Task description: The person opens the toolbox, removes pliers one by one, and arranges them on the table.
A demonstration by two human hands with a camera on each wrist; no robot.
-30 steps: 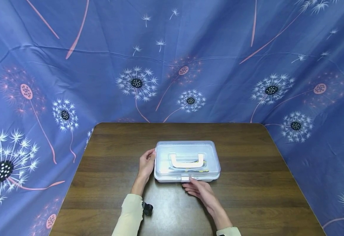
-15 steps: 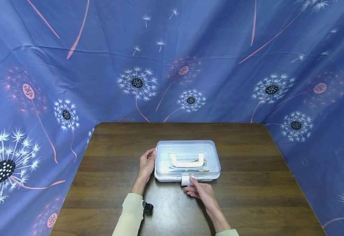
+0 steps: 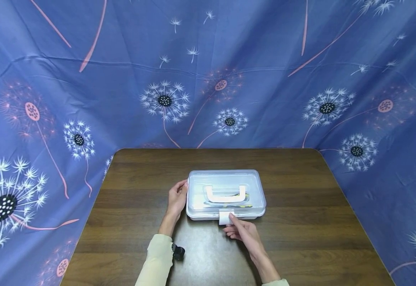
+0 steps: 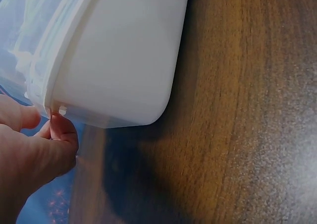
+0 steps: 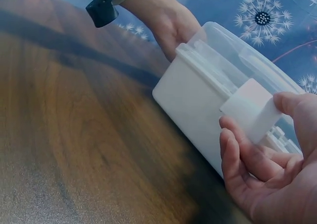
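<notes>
A plastic storage box [image 3: 197,198] with a clear lid and a white base sits on the table, its white carry handle [image 3: 226,198] lying on the lid. Something yellow and dark [image 3: 244,206] shows through the lid. At the box's left end, my left hand [image 3: 176,198] holds the rim, with thumb and curled fingers at the lid's edge in the left wrist view. My right hand [image 3: 245,234] pinches the white front latch [image 5: 252,110] between thumb and fingers. That latch stands swung outward from the box's front, while the lid lies down on the base.
The brown wooden table [image 3: 301,222] reaches back to a blue dandelion-print cloth [image 3: 265,99] hanging behind and at both sides. A black wrist camera [image 3: 178,252] is on the left sleeve [image 3: 158,256].
The front latch has swung outward and down from the box's front, with my right thumb and fingers on it. My left hand and the box have stayed in place.
</notes>
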